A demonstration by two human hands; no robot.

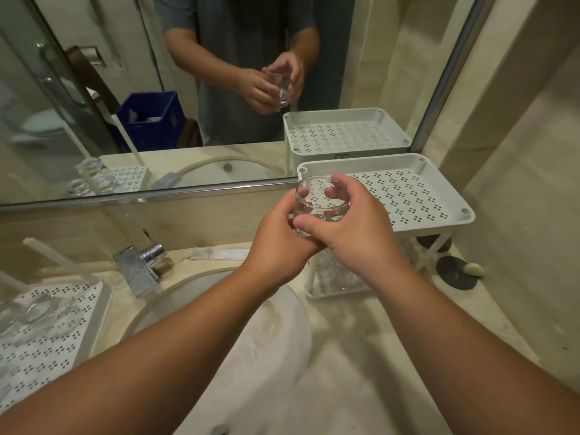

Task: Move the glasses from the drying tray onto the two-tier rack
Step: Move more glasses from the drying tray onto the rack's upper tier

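Note:
A clear drinking glass (320, 202) is held upright in both hands, just left of the two-tier rack's top shelf (417, 196). My left hand (279, 237) wraps its left side and my right hand (354, 227) covers its right side, thumb across the front. The white perforated top shelf holds nothing. Glass shapes show blurred on the rack's lower tier (335, 274) under my right wrist. The white drying tray (59, 331) lies at the lower left with a few clear glasses (34, 312) on it.
A round basin (251, 334) sits between tray and rack, with a chrome tap (141, 262) behind it. A mirror (188, 89) fills the wall above. A dark round dish (456, 273) with a pale soap lies right of the rack. Walls close the right side.

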